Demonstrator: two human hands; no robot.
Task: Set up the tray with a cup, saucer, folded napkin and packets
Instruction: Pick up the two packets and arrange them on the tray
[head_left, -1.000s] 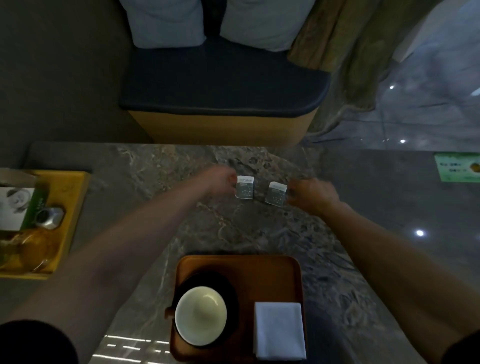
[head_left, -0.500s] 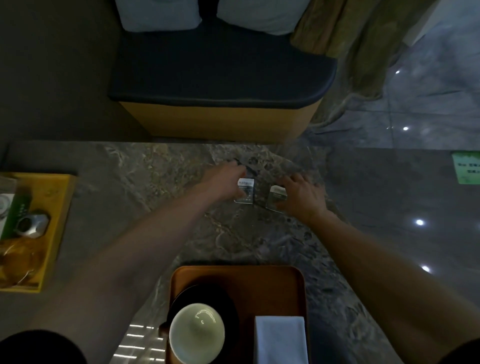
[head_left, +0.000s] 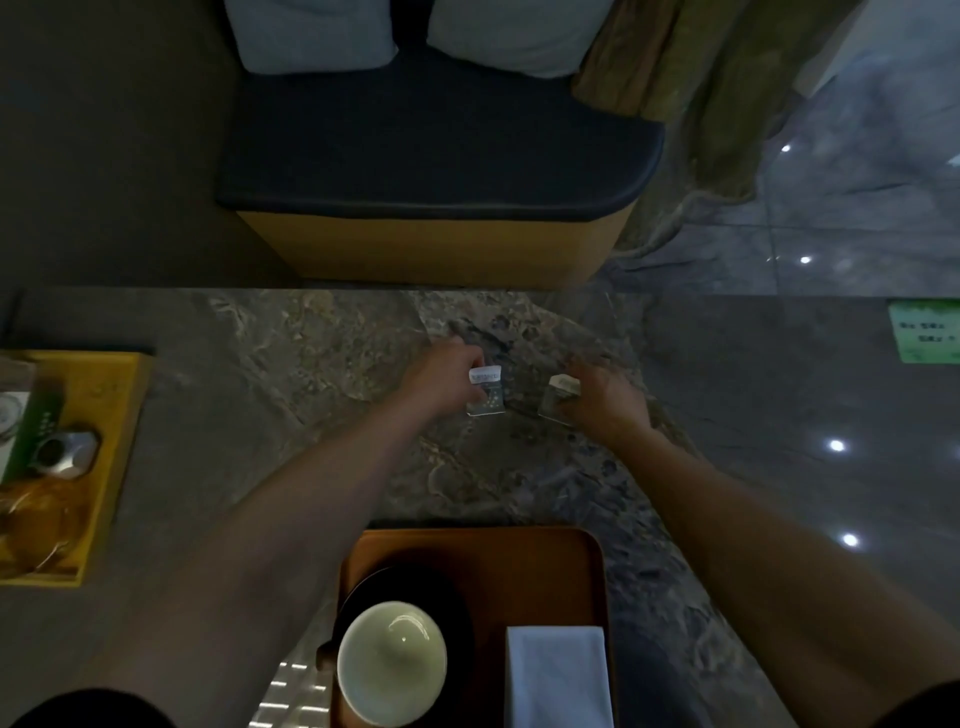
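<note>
Each grip is pinched shut on one packet: the left hand (head_left: 451, 375) on the left packet (head_left: 487, 391), the right hand (head_left: 602, 396) on the right packet (head_left: 560, 399), both over the table's (head_left: 291, 374) middle. At the near edge, the tray (head_left: 524, 561) carries saucer (head_left: 374, 597), cup (head_left: 392, 663) and folded napkin (head_left: 557, 675).

Cup (head_left: 392, 663) on saucer (head_left: 457, 597), left of napkin (head_left: 557, 675), in tray (head_left: 540, 561)

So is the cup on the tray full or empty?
Empty: the cup shows a bare pale inside with only a light glint, sitting on its saucer.
</note>
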